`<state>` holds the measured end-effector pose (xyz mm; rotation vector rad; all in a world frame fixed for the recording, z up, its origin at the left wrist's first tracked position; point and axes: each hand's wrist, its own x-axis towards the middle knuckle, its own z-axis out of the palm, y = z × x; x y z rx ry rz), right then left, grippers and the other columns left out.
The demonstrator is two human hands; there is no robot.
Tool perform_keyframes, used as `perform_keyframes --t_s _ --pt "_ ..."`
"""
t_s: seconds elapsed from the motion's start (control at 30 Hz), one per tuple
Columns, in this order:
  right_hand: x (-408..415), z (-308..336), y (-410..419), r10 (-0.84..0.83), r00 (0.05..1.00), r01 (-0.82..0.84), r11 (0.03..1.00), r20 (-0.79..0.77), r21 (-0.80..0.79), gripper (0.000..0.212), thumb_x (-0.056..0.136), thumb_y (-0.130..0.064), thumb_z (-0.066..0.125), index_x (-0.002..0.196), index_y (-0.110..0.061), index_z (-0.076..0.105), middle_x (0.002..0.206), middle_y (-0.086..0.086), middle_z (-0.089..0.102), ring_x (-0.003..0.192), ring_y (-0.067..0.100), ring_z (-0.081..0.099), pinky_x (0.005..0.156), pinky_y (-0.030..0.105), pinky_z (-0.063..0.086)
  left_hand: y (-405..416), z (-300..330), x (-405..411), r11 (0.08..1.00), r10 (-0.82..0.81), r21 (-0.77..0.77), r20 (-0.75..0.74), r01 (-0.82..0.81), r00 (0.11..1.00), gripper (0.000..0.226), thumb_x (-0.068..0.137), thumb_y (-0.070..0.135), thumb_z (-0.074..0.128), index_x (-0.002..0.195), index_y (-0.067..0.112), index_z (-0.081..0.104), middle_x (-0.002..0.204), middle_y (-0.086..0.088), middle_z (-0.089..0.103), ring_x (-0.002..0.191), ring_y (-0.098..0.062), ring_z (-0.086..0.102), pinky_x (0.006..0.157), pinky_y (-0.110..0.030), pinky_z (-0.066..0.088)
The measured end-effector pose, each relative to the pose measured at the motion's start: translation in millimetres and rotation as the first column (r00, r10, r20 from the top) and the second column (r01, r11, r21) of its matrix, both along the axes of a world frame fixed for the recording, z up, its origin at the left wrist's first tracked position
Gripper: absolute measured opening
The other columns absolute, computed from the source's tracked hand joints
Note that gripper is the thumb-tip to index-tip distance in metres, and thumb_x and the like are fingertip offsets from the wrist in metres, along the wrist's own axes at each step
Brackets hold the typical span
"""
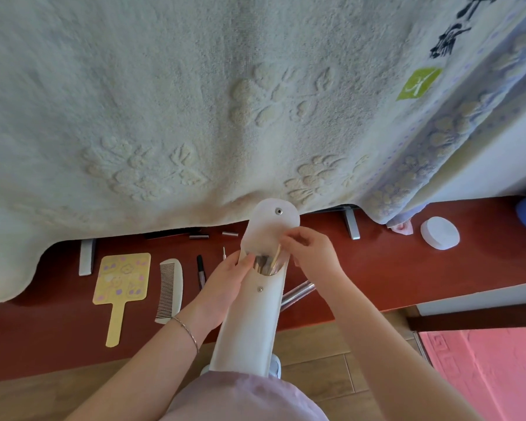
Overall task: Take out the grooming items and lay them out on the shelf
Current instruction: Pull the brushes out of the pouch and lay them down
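A long white pouch with its snap flap open stands upright in front of me over the red-brown shelf. My left hand grips the pouch near its mouth. My right hand pinches a thin wooden stick that pokes out of the pouch among several metal tools. On the shelf to the left lie a yellow hand mirror, a white comb, a black pen-like tool and a small thin white tool.
A pale green towel hangs over the shelf's back. Small metal pieces lie under its edge. A white round jar sits at the right, and a shiny metal tube lies behind the pouch. A pink mat covers the floor.
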<state>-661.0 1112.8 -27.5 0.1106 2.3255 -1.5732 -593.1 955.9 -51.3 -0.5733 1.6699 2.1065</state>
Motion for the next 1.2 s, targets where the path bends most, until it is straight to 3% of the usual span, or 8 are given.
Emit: perform_keyframes --t_s 0.2,0.3,0.53,0.63,0.8,0.9,1.07,1.2 --pt "-29 7 35 -0.518 0.852 0.514 0.801 0.074 -0.307 0.011 0.090 -0.013 0.058 0.079 -0.015 0.061 0.055 0.002 0.057 0.040 0.007 0.051 0.045 0.021 0.043 -12 -3 6 0.997 0.063 -0.033 0.022 -0.062 0.998 0.026 0.095 0.040 0.046 0.111 0.027 0.062 0.103 -0.004 0.070 0.100 -0.023 0.065 0.091 -0.043 0.051" --pt "-36 -6 58 -0.661 0.747 0.653 0.714 0.063 -0.252 0.009 0.091 -0.017 0.057 0.082 -0.015 0.059 0.055 0.000 0.060 0.044 0.006 0.057 0.053 0.023 0.048 -21 -6 9 0.991 0.128 -0.033 0.042 -0.127 0.991 0.023 0.092 0.043 0.049 0.105 0.031 0.065 0.104 -0.004 0.070 0.101 -0.024 0.064 0.094 -0.052 0.047" --pt "-15 -67 38 -0.491 0.854 0.493 0.869 0.172 0.032 0.008 0.088 -0.017 0.060 0.085 -0.012 0.064 0.061 0.006 0.066 0.061 0.018 0.066 0.075 0.036 0.057 -22 -5 11 0.988 0.155 -0.019 0.044 -0.155 0.987 0.024 0.094 0.039 0.048 0.106 0.027 0.065 0.102 -0.005 0.070 0.100 -0.024 0.065 0.095 -0.052 0.047" --pt "-13 -77 38 -0.466 0.865 0.436 0.882 0.186 0.179 0.014 0.087 -0.021 0.062 0.097 -0.011 0.064 0.065 0.006 0.068 0.059 0.015 0.065 0.071 0.033 0.057 -19 -5 11 0.988 0.150 -0.036 0.044 -0.148 0.988 0.024 0.094 0.039 0.047 0.107 0.027 0.064 0.102 -0.004 0.071 0.099 -0.023 0.065 0.094 -0.051 0.047" --pt "-9 -67 42 -0.407 0.910 0.362 0.870 0.074 0.335 0.021 0.084 -0.026 0.063 0.104 -0.019 0.061 0.111 0.004 0.053 0.068 0.017 0.063 0.063 0.026 0.046 -15 -5 10 0.993 0.112 -0.051 0.030 -0.111 0.993 0.025 0.094 0.041 0.046 0.107 0.029 0.064 0.103 -0.003 0.070 0.099 -0.022 0.065 0.093 -0.051 0.048" --pt "-6 -45 36 -0.333 0.942 0.331 0.914 -0.029 0.236 0.021 0.087 -0.028 0.057 0.107 -0.022 0.061 0.110 -0.004 0.053 0.089 0.015 0.059 0.077 0.028 0.044 -12 -2 7 0.996 0.081 -0.043 0.025 -0.080 0.996 0.025 0.096 0.039 0.044 0.108 0.029 0.064 0.103 -0.002 0.070 0.099 -0.020 0.066 0.094 -0.048 0.048" --pt "-7 -11 7 -0.130 0.988 0.150 0.939 0.084 -0.310 0.038 0.086 -0.027 0.064 0.122 -0.030 0.055 0.107 -0.004 0.068 0.101 0.012 0.064 0.087 0.031 0.051 -2 6 -2 0.999 -0.040 -0.006 -0.022 0.040 0.999 0.026 0.097 0.035 0.044 0.111 0.023 0.063 0.106 -0.003 0.070 0.099 -0.020 0.066 0.093 -0.041 0.049" --pt "-5 6 3 -0.067 0.992 0.033 0.953 -0.104 -0.300 0.020 0.087 -0.017 0.063 0.096 -0.035 0.068 0.086 -0.009 0.072 0.087 0.005 0.066 0.077 0.022 0.051 1 6 -10 1.000 -0.012 0.015 0.028 0.012 1.000 0.027 0.097 0.036 0.044 0.115 0.024 0.060 0.109 -0.003 0.069 0.101 -0.021 0.065 0.092 -0.041 0.049"
